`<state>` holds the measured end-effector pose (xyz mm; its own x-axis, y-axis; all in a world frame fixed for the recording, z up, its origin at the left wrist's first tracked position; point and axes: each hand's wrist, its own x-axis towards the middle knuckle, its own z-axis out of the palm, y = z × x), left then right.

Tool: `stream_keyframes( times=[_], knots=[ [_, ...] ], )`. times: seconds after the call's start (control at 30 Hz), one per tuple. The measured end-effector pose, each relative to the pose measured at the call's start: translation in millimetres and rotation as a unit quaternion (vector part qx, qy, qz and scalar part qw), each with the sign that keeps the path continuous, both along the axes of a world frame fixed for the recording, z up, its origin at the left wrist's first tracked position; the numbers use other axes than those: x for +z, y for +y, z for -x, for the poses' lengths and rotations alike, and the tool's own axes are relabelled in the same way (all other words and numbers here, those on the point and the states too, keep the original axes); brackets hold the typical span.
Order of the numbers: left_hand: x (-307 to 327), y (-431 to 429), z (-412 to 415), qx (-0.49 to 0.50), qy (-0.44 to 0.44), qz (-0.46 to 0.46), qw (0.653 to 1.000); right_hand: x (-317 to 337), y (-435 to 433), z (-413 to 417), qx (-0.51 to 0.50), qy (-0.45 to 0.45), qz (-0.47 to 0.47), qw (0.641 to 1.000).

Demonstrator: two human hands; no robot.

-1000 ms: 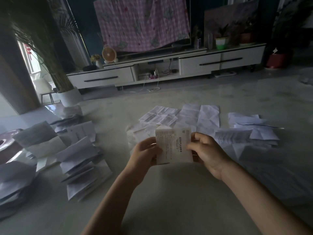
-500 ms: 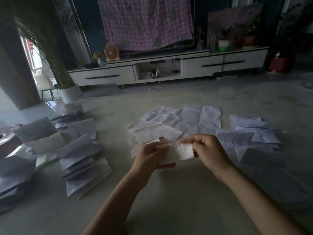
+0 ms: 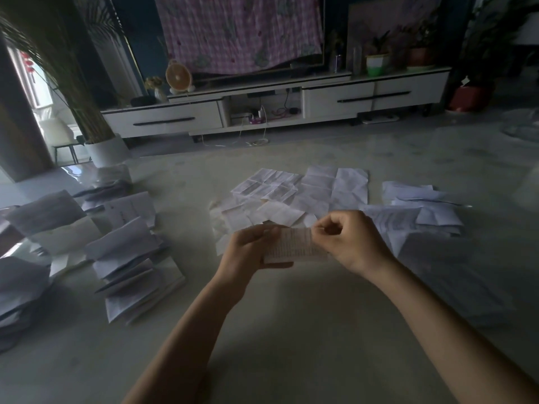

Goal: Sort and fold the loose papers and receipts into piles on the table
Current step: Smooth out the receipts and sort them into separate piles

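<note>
Both hands hold one small printed receipt (image 3: 294, 246) in the air just above the desk (image 3: 291, 339), near its middle. The left hand (image 3: 249, 252) grips the slip's left end, thumb along the lower edge and fingers behind it. The right hand (image 3: 354, 243) pinches the upper right corner between thumb and forefinger, the other fingers curled in. Rows of print face the camera; whether the slip is folded I cannot tell. Just beyond it a spread of flattened receipts (image 3: 303, 193) lies on the desk, overlapping one another. To the right rests a loose pile of sheets (image 3: 423, 205). To the left sits a stack of folded papers (image 3: 131, 272), fanned open at the edges. Across the room a white TV cabinet (image 3: 335, 103) carries a small orange fan (image 3: 178, 75).
</note>
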<state>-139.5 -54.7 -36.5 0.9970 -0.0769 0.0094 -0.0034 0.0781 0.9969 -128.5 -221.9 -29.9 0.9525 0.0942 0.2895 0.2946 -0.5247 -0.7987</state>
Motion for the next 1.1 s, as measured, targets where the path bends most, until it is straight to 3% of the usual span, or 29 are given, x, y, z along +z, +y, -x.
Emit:
stream_keyframes(
  times=[0.1,0.2,0.3,0.43,0.53,0.63,0.73,0.87,0.97,1.1],
  knots=[
    [0,-3,6,-0.035,0.009,0.017,0.999,4,-11,7,-0.016,0.009,-0.038,0.999],
    [-3,-13,16,-0.055,-0.015,-0.078,0.995,13,-31,19,-0.039,0.035,-0.061,0.997],
    [-1,-28,20,-0.090,-0.045,-0.173,0.980,30,-61,36,-0.012,0.127,-0.053,0.990],
    [4,-81,25,-0.142,-0.046,-0.235,0.960,39,-111,60,-0.074,0.151,0.001,0.986],
    [-1,-110,22,-0.145,-0.059,-0.343,0.926,29,-133,62,-0.128,0.168,0.067,0.975],
    [-14,-124,23,-0.108,-0.091,-0.453,0.880,17,-142,62,-0.165,0.187,0.144,0.958],
    [-15,-123,28,-0.052,-0.126,-0.454,0.880,15,-143,61,-0.182,0.190,0.188,0.946],
    [-2,-105,26,0.016,-0.203,-0.425,0.882,29,-142,58,-0.229,0.127,0.143,0.954],
    [1,-82,14,0.084,-0.250,-0.417,0.870,38,-131,53,-0.274,0.009,0.125,0.954],
    [-5,-49,-16,0.096,-0.238,-0.480,0.839,43,-87,48,-0.227,-0.126,0.071,0.963]
  ],
)
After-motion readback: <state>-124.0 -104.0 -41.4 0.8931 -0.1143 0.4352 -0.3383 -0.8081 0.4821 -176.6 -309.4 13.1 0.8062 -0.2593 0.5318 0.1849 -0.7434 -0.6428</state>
